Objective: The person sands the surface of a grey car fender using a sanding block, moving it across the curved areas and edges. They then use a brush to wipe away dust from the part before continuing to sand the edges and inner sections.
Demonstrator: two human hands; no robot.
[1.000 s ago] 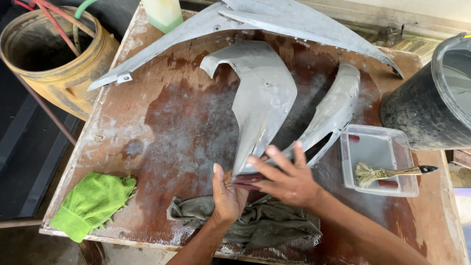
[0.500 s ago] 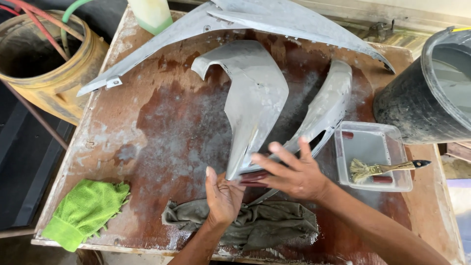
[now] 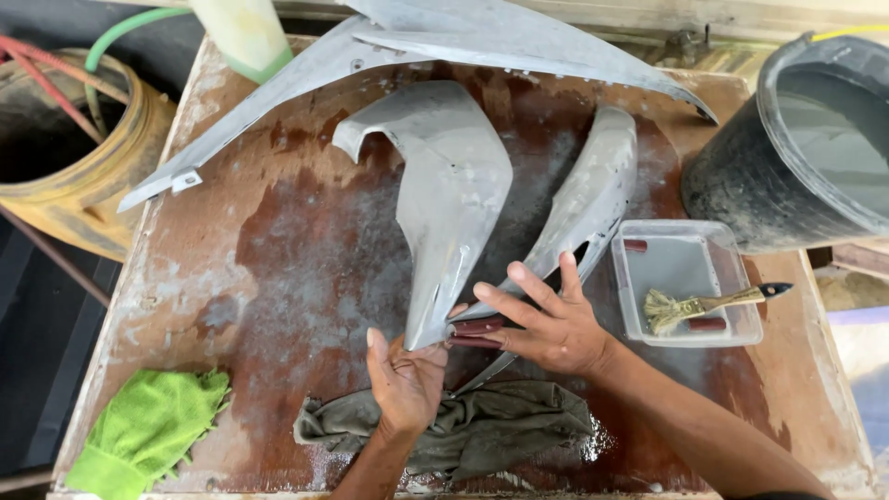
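Observation:
A grey curved body panel (image 3: 454, 199) lies on the wet brown table (image 3: 278, 250), its narrow tip pointing toward me. My left hand (image 3: 406, 380) grips that tip from below. My right hand (image 3: 542, 319) presses a dark red folded sanding sheet (image 3: 477, 331) against the panel's tip, fingers spread. A second, slimmer grey panel (image 3: 593, 199) lies just right of the first, partly under my right hand. A crumpled grey-green rag (image 3: 505, 426) sits under both wrists.
A long grey fairing piece (image 3: 435, 42) spans the table's far edge. A clear tray (image 3: 685, 278) with a paintbrush (image 3: 704, 304) stands at right, a black water bucket (image 3: 806, 139) beyond it. A green cloth (image 3: 148, 431) lies front left, a yellow drum (image 3: 65, 157) off the left edge.
The view has shifted a little. My hands stay at the panel's tip, the right hand sliding slightly over it with the red sheet.

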